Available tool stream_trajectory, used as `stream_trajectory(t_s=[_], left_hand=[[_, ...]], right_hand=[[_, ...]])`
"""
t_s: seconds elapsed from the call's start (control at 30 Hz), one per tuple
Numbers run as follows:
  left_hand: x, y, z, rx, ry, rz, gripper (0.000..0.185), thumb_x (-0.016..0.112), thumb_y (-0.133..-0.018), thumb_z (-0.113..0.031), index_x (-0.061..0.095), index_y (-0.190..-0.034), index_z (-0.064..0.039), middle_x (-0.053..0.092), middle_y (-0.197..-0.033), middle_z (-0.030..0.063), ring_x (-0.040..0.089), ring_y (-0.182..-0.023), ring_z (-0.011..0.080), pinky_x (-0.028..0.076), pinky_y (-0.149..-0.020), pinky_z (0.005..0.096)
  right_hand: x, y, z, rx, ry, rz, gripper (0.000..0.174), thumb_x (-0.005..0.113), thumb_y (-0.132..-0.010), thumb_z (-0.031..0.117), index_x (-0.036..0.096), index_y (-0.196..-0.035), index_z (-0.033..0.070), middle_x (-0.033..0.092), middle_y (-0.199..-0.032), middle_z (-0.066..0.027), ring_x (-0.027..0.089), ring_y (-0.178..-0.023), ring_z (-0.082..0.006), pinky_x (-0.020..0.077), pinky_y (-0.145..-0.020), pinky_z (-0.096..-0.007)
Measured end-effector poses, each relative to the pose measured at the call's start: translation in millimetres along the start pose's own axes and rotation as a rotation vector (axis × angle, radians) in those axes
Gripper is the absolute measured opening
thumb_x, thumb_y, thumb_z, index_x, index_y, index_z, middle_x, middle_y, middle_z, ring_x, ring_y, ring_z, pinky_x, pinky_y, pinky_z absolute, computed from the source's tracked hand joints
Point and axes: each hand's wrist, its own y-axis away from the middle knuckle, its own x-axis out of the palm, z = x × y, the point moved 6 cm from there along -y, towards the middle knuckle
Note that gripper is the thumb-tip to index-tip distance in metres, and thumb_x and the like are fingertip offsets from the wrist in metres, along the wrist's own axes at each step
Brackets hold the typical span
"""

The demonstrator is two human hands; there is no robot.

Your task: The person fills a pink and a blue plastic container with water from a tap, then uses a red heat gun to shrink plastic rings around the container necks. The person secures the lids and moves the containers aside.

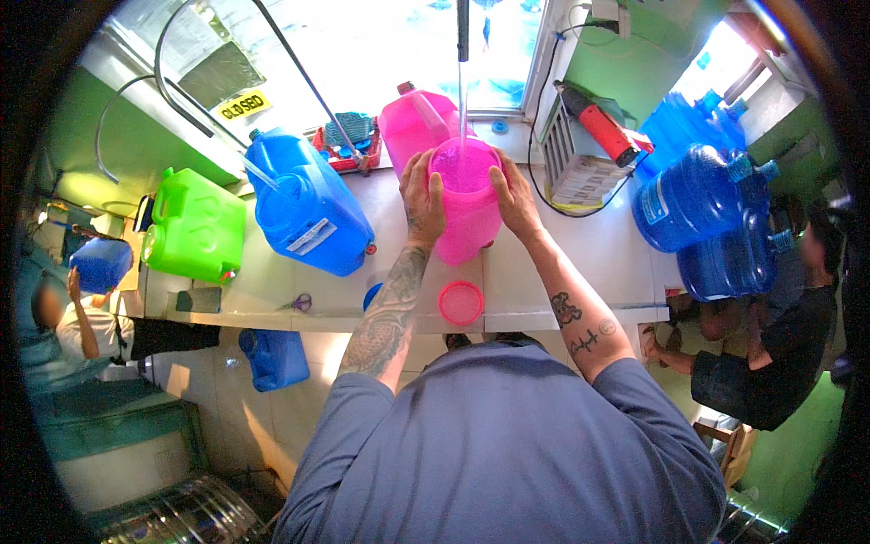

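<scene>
A pink plastic water container (469, 234) stands on the white counter, its wide round mouth facing up. Water runs from a thin spout (463, 41) into that mouth. My left hand (423, 197) grips the left side of the rim, and my right hand (514, 197) holds the right side. A red round lid (461, 303) lies on the counter just in front of the container. Left of my hands, a blue container (340, 231) receives a stream through its open mouth. A light green container (204, 224) stands farther left, near purple-handled scissors (300, 302).
A red basket (374, 153) with blue caps is at the back. On the right are a red heat gun (607, 134) atop a grey rack, a black cable and large blue water bottles (686, 197). People are at the far left and far right. The counter's edge (578, 317) lies before me.
</scene>
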Motion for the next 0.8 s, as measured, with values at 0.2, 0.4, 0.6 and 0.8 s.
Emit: stream_trajectory(t_s=[0.2, 0.4, 0.6, 0.8], left_hand=[[-0.7, 0.0, -1.1, -0.004, -0.006, 0.013, 0.057, 0.037, -0.107, -0.047, 0.056, -0.14, -0.004, 0.057, -0.14, 0.0177, 0.041, -0.141, 0.0353, 0.029, -0.118, 0.0478], [-1.8, 0.0, -3.9, -0.015, 0.018, 0.015, 0.059, 0.037, -0.107, -0.049, 0.055, -0.141, -0.004, 0.055, -0.142, 0.0169, 0.04, -0.142, 0.0353, 0.028, -0.119, 0.0478], [-1.5, 0.1, -3.5, -0.008, 0.021, 0.018, 0.06, 0.037, -0.107, -0.05, 0.055, -0.141, -0.004, 0.055, -0.142, 0.0175, 0.04, -0.142, 0.0351, 0.028, -0.119, 0.0477], [-0.5, 0.3, 0.4, -0.009, 0.003, 0.006, 0.058, 0.038, -0.106, -0.048, 0.056, -0.14, -0.004, 0.056, -0.141, 0.0178, 0.041, -0.14, 0.0355, 0.028, -0.118, 0.0476]], right_hand=[[0.0, 0.6, -1.5, 0.02, 0.0, -0.009, 0.065, 0.045, -0.105, 0.052, 0.046, -0.148, 0.003, 0.055, -0.143, -0.0245, 0.051, -0.136, -0.0375, 0.0389, -0.114, -0.0435], [-0.4, 0.4, -1.7, 0.003, 0.023, -0.022, 0.065, 0.045, -0.105, 0.052, 0.047, -0.148, 0.003, 0.055, -0.143, -0.0243, 0.052, -0.136, -0.0369, 0.0395, -0.113, -0.0433], [-0.5, 1.1, -0.5, 0.005, 0.004, -0.018, 0.065, 0.045, -0.105, 0.053, 0.047, -0.148, 0.004, 0.055, -0.143, -0.0242, 0.052, -0.136, -0.0366, 0.0395, -0.113, -0.0434], [0.0, 0.8, -1.5, 0.007, 0.01, -0.017, 0.065, 0.045, -0.105, 0.052, 0.046, -0.149, 0.004, 0.055, -0.144, -0.0239, 0.051, -0.137, -0.0363, 0.0389, -0.114, -0.043]])
